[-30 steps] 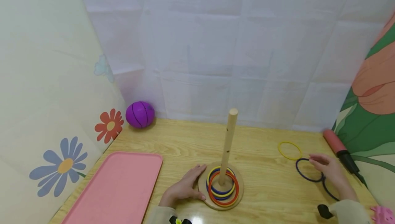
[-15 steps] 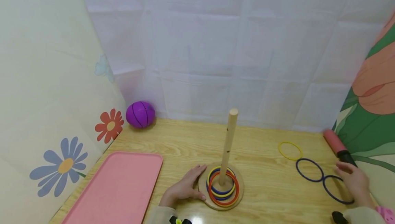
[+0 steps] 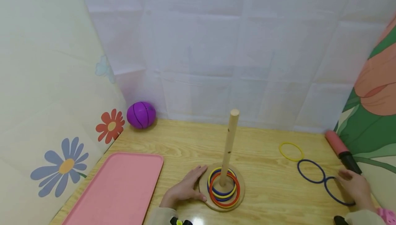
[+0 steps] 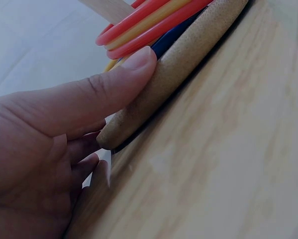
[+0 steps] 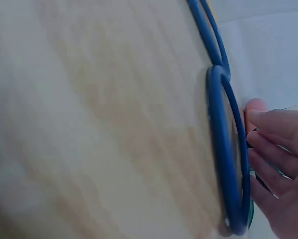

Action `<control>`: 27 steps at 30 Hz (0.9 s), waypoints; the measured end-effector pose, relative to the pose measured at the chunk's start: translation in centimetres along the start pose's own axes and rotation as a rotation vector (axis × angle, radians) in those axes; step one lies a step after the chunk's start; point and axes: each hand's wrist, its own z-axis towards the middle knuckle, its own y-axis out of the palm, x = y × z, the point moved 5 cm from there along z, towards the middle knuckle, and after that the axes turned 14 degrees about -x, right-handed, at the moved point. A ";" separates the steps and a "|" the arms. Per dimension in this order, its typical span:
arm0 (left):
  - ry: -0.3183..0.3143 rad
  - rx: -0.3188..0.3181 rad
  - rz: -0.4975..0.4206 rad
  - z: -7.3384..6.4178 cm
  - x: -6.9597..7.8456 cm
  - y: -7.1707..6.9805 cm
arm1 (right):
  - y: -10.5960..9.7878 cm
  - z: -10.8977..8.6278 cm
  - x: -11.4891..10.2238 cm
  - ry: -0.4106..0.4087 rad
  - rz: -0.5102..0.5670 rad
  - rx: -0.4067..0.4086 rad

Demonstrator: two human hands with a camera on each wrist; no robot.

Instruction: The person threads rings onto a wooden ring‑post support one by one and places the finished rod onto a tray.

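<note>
My left hand (image 3: 185, 188) grips the left edge of a round wooden base (image 3: 202, 183), thumb on its near side and fingers round the far side. From the base rises a wooden post (image 3: 229, 146). Several red, yellow and blue rings lie stacked around the post's foot; a red ring (image 4: 153, 35) shows on top in the left wrist view. At the far right, my right hand (image 3: 354, 185) hovers beside the nearest blue ring (image 5: 218, 129), its fingers loosely bent. Another blue ring (image 3: 315, 182) touches that one, and a yellow ring (image 3: 292, 159) lies behind them.
A pink and black hand pump (image 3: 338, 146) lies along the right edge. On the left is a pink tray (image 3: 123, 183), with a purple ball (image 3: 141, 115) in the back corner. A small pink object (image 3: 386, 215) sits at the lower right.
My right hand has moved right and towards me, from above the middle blue ring to the far side of the nearest one. My left hand stays on the base.
</note>
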 end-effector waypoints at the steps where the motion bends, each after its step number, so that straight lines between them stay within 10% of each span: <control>1: 0.000 -0.001 0.001 0.0 0.0 0.0 | 0.1 0.0 0.0 0.000 0.002 -0.007; 27: 0.004 0.005 0.018 0.1 -0.1 -0.1 | 0.7 0.2 -0.6 -0.120 -0.069 -0.144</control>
